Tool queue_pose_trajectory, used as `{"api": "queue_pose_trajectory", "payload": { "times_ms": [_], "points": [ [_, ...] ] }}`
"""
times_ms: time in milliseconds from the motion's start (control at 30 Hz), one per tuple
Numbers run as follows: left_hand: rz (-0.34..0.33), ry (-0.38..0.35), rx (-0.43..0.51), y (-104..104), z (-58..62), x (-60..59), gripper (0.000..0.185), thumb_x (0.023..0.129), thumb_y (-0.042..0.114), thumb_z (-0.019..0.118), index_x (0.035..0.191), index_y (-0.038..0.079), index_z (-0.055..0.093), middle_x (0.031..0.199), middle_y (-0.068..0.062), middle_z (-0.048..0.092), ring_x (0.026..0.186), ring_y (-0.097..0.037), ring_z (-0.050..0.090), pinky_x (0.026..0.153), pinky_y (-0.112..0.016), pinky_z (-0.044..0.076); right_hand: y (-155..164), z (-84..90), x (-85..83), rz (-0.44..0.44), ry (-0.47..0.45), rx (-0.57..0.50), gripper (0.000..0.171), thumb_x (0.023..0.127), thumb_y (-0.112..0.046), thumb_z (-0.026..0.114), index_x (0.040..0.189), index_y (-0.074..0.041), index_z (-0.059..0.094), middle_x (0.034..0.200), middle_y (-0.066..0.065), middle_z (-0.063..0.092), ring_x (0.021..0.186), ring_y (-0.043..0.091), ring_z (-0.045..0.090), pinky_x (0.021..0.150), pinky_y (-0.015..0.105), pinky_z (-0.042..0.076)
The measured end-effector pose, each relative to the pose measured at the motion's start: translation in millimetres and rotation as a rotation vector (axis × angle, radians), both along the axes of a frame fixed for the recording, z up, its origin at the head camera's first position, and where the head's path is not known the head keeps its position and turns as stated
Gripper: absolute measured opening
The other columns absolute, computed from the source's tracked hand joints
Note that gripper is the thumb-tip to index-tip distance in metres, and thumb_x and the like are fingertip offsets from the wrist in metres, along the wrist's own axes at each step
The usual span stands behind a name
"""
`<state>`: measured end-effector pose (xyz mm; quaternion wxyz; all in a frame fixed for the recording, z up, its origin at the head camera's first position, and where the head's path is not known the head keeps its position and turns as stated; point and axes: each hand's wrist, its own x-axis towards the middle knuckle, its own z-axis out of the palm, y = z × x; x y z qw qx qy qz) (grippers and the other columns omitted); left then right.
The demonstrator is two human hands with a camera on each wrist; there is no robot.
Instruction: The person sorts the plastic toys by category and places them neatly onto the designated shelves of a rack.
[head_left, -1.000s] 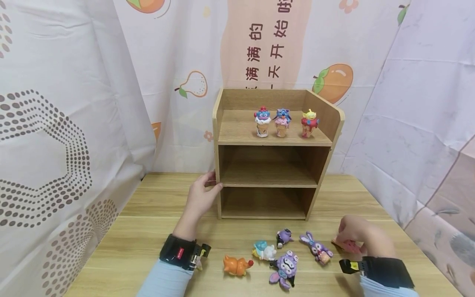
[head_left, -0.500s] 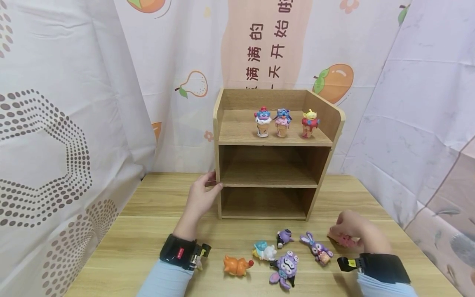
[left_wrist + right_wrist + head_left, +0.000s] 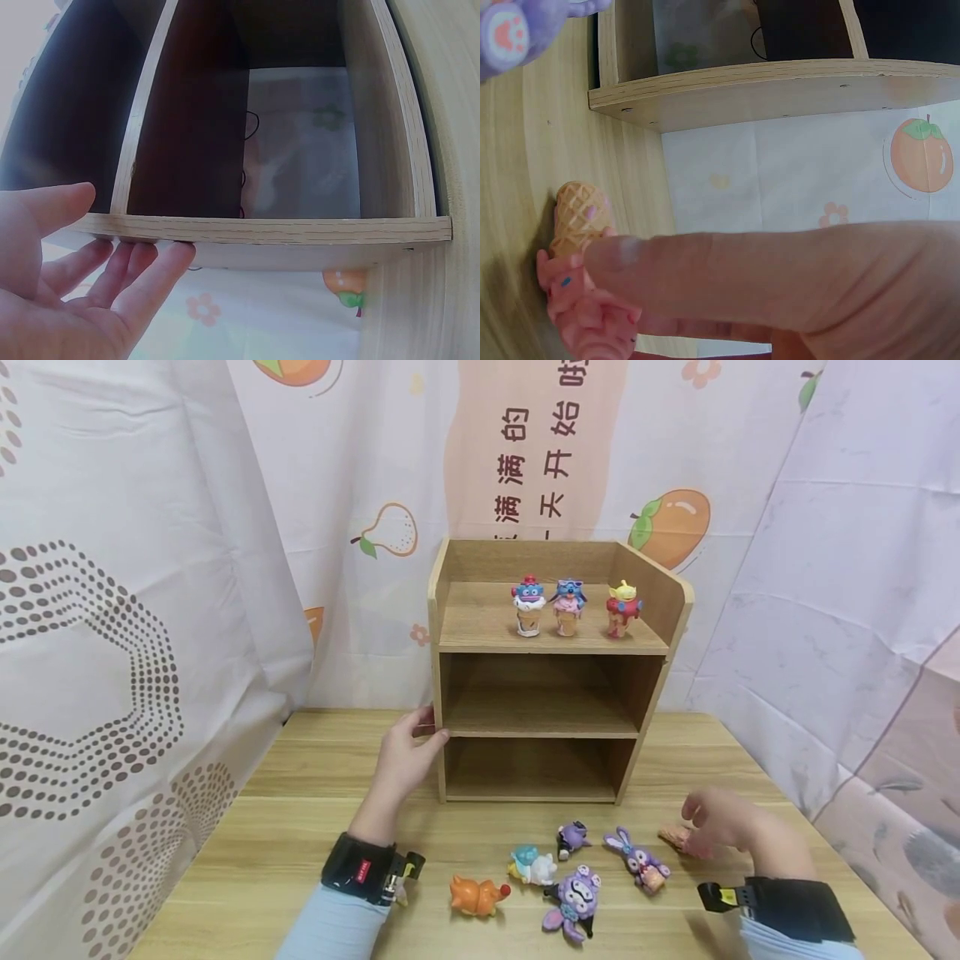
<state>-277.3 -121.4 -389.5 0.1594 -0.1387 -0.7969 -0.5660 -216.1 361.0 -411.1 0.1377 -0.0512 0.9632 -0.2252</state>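
A wooden shelf unit (image 3: 540,652) stands on the table. My left hand (image 3: 405,752) rests at its left side panel, thumb (image 3: 71,202) by the front edge and fairly straight fingers (image 3: 161,274) against the outer face. On the table at right lies a pink toy (image 3: 697,843) with a waffle cone (image 3: 577,214). My right hand (image 3: 723,822) is loosely over it, fingers lifted in the head view. In the right wrist view the thumb overlaps the toy's pink part; contact there is hard to tell. Beside it lies a purple rabbit-eared figure (image 3: 637,860).
Three cone figures, blue with white (image 3: 528,606), blue with pink (image 3: 568,606) and yellow with red (image 3: 622,608), stand on the top shelf. An orange figure (image 3: 477,896), a turquoise-and-white one (image 3: 532,866), a purple-and-black one (image 3: 572,839) and a lilac one (image 3: 576,903) lie in front.
My right hand shifted the pink toy slightly left, then moved back a little to the right with its fingers loosened. My left hand has stayed at the shelf.
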Motion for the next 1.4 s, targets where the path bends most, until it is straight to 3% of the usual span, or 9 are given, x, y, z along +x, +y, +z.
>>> {"api": "queue_pose_trajectory", "payload": {
  "times_ms": [233, 567, 733, 1167, 1400],
  "points": [
    [0.001, -0.002, 0.0, 1, -0.3, -0.6, 0.051, 0.094, 0.015, 0.072, 0.14, 0.0, 0.058, 0.131, -0.016, 0.062, 0.116, -0.034, 0.062, 0.1, -0.054, 0.052, 0, -9.6, 3.0, -0.019, -0.01, -0.023, 0.041, 0.074, -0.008, 0.085, 0.106, -0.001, 0.059, 0.088, 0.008, 0.061, 0.071, 0.021, 0.061, 0.058, 0.044, 0.053],
    [0.01, 0.001, -0.01, 2, 1.2, -1.7, 0.049, 0.093, 0.016, 0.073, 0.138, 0.0, 0.06, 0.13, -0.017, 0.063, 0.115, -0.034, 0.064, 0.099, -0.051, 0.053, 2, -21.7, 0.7, -0.052, -0.026, 0.004, 0.042, 0.071, -0.003, 0.081, 0.108, -0.003, 0.061, 0.085, 0.007, 0.056, 0.068, 0.022, 0.055, 0.053, 0.035, 0.047],
    [0.003, -0.001, -0.001, 2, 1.3, -1.8, 0.05, 0.094, 0.015, 0.073, 0.139, -0.001, 0.059, 0.131, -0.018, 0.062, 0.116, -0.035, 0.063, 0.099, -0.054, 0.052, 4, -22.7, 1.1, -0.047, -0.021, -0.005, 0.041, 0.07, -0.002, 0.078, 0.107, -0.002, 0.06, 0.084, 0.008, 0.056, 0.069, 0.022, 0.055, 0.054, 0.036, 0.05],
    [0.0, -0.011, -0.005, -1, -0.8, -0.9, 0.053, 0.094, 0.017, 0.073, 0.141, 0.0, 0.057, 0.132, -0.016, 0.062, 0.117, -0.034, 0.063, 0.099, -0.054, 0.052, 4, -14.3, -1.1, 0.013, 0.202, 0.052, 0.041, 0.083, -0.034, 0.084, 0.094, -0.003, 0.06, 0.078, 0.004, 0.057, 0.071, 0.021, 0.053, 0.06, 0.035, 0.047],
    [0.005, -0.001, -0.009, -1, -2.0, -1.6, 0.053, 0.094, 0.017, 0.073, 0.141, 0.0, 0.058, 0.131, -0.016, 0.063, 0.116, -0.034, 0.063, 0.098, -0.052, 0.053, 8, -8.2, -7.6, 0.042, 0.25, 0.072, 0.027, 0.083, -0.018, 0.081, 0.1, -0.002, 0.067, 0.084, 0.005, 0.065, 0.075, 0.021, 0.058, 0.064, 0.038, 0.052]
  ]
}}
